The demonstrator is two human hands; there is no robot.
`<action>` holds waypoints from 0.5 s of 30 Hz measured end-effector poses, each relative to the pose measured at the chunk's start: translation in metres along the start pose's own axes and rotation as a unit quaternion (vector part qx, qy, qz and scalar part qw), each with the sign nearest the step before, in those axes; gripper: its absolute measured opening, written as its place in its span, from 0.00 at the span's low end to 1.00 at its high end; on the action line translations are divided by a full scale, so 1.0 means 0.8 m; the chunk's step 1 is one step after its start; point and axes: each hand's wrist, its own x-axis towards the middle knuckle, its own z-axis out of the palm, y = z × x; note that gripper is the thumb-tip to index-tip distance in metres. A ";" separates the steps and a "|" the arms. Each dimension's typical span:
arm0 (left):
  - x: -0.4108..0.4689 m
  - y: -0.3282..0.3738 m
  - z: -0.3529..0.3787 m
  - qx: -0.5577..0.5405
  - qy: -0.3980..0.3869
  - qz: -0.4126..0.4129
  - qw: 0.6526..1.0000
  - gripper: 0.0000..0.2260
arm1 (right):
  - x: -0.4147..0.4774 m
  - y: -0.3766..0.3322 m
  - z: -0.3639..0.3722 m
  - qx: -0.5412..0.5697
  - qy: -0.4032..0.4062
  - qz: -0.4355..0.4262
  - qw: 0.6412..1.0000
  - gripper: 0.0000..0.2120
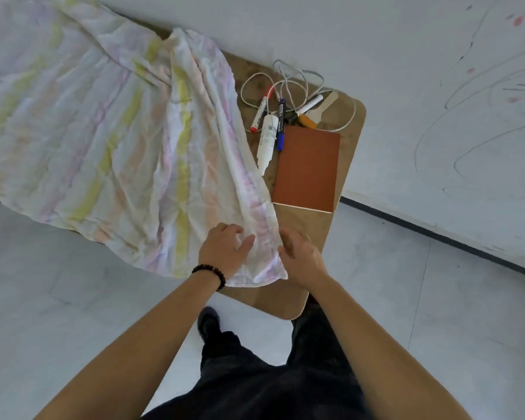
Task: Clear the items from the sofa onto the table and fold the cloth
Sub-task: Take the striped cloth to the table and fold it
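A white cloth (103, 131) with faded yellow, pink and purple stripes lies spread over most of the wooden table (315, 237), wrinkled and bunched along its right edge. At the cloth's near right corner, my left hand (225, 250) lies on the fabric with fingers curled into it. My right hand (300, 256) touches the same corner from the right, its fingers curled at the cloth's edge. On the bare right end of the table lie a brown notebook (306, 168), a white bottle (267, 140), several markers (281, 122) and a white cable (285, 77).
The table stands against a white wall (406, 86) scribbled with pen marks on the right. Pale floor tiles (58, 298) surround it. My legs in dark trousers (270, 374) stand at the table's near corner.
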 end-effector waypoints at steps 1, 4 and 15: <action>0.006 0.013 0.011 0.018 -0.008 -0.029 0.999 0.19 | 0.011 0.007 -0.004 0.004 -0.007 -0.012 1.000 0.17; 0.014 0.039 0.038 0.033 -0.001 -0.097 0.995 0.12 | 0.040 0.022 -0.018 -0.022 -0.029 -0.031 0.999 0.20; -0.061 0.059 0.035 -0.078 0.044 -0.213 0.973 0.06 | 0.134 -0.037 -0.059 -0.319 -0.141 -0.274 0.896 0.12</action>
